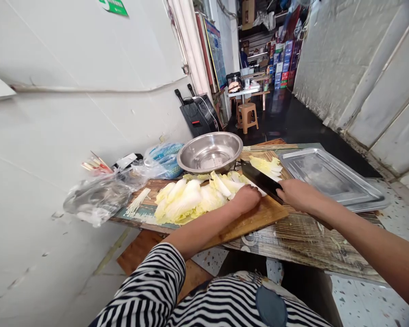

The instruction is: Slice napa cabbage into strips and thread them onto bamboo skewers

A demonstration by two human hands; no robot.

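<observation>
My right hand (293, 194) is wrapped round the handle of a dark, broad-bladed cleaver (261, 177). The blade stands at the right end of a row of pale yellow napa cabbage leaves (194, 197). With curled fingers, my left hand (248, 198) presses a cabbage leaf down just left of the blade; its fingertips are partly hidden. Beneath lies a wooden cutting board (259, 218). Cut cabbage pieces (267, 167) sit beyond the cleaver, on its right side.
A steel basin (211, 152) stands behind the cabbage, and a metal tray (330, 177) lies at the right. Plastic bags (98, 200) and thin white enoki-like strands (138, 202) are at the left of the table (303, 240). A white wall (71, 136) borders the left side.
</observation>
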